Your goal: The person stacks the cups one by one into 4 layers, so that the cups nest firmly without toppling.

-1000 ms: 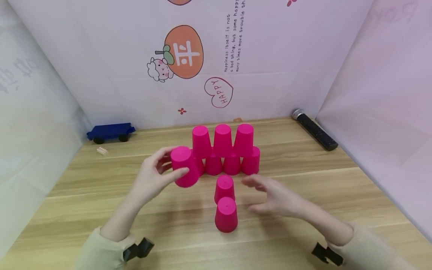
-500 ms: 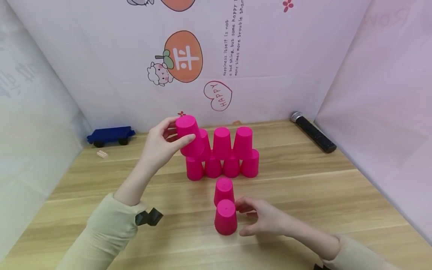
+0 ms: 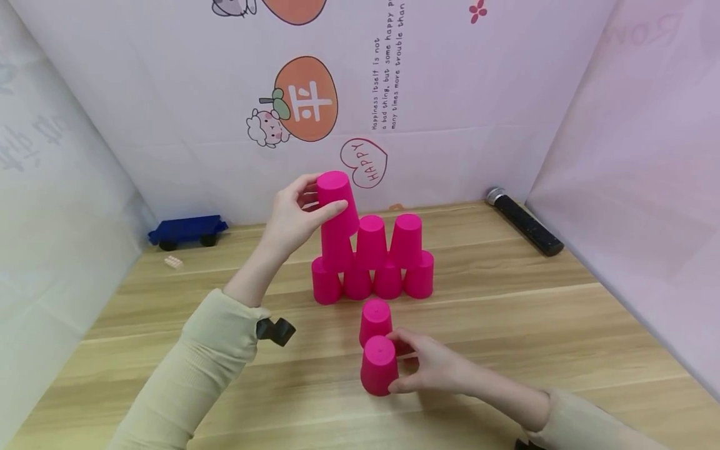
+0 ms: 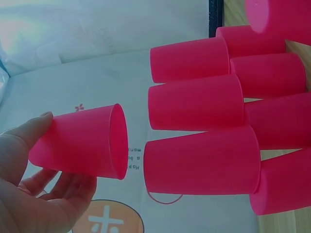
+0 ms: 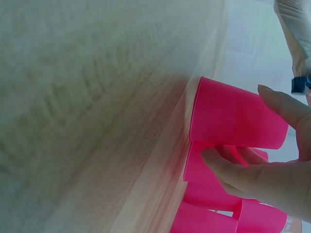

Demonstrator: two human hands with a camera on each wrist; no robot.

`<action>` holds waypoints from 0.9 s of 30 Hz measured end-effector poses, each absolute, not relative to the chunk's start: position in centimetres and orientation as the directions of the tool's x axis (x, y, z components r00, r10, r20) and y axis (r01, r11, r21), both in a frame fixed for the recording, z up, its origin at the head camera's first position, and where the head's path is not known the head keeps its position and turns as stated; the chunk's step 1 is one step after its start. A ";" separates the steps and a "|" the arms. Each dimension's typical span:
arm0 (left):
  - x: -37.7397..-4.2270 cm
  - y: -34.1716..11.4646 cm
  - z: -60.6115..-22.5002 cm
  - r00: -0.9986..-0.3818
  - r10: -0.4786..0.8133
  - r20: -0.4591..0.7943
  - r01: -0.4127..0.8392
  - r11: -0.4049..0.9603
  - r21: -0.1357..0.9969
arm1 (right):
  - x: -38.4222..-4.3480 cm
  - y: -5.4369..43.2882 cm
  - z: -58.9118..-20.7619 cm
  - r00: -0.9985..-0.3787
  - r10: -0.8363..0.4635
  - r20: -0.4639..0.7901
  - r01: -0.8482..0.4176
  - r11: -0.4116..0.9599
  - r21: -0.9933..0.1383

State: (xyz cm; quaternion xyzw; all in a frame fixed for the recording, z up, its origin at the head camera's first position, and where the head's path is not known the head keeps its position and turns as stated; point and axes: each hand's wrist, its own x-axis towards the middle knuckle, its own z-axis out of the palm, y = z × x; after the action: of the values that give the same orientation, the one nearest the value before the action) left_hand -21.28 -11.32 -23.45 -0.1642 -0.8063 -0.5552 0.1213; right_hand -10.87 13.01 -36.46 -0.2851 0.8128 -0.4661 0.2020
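My left hand (image 3: 292, 215) holds an upside-down pink cup (image 3: 340, 203), thumb on one side and fingers on the other. That cup is raised over the left end of a two-level cup stack; the left wrist view shows a gap between its rim and the upper-level cup (image 4: 199, 162). Three cups form the upper level, resting on a lower row (image 3: 388, 284). My right hand (image 3: 435, 367) is curled round the nearest pink cup (image 3: 378, 372) on the table, thumb at its front. Another upside-down cup (image 3: 375, 317) stands just behind it, and my right fingers lie between the two.
A blue toy wagon (image 3: 188, 231) stands at the back left of the wooden table (image 3: 506, 325), with a small pale piece (image 3: 173, 262) before it. A black microphone (image 3: 525, 222) lies at the back right. White printed sheets (image 3: 450, 156) enclose the back and sides.
My left hand has lifted its cup from beside the stack, up and to the right, over the upper level. My right hand has moved down and left to the nearest cup.
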 end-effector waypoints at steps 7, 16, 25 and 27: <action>-22.7 -10.7 -23.5 -0.932 0.137 0.336 0.362 0.330 0.872 | -11.0 12.5 -36.6 -0.767 -0.638 -0.063 -0.266 0.406 -0.874; -23.5 -9.8 -23.6 -0.935 0.163 0.315 0.354 0.353 0.866 | -11.3 12.4 -36.6 -0.763 -0.645 -0.042 -0.288 0.397 -0.872; -23.9 -9.8 -24.0 -0.939 0.164 0.303 0.344 0.365 0.865 | -11.4 12.3 -36.6 -0.761 -0.647 -0.044 -0.285 0.395 -0.873; -23.9 -9.8 -24.0 -0.940 0.165 0.299 0.340 0.367 0.866 | -11.4 12.2 -36.6 -0.762 -0.646 -0.048 -0.278 0.393 -0.876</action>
State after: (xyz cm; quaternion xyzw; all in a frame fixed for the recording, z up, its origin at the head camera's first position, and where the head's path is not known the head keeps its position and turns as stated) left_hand -23.92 -9.83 -24.03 -0.1535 -0.8227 -0.5414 0.0809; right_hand -11.43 12.24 -36.64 -0.2845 0.8115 -0.4717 0.1950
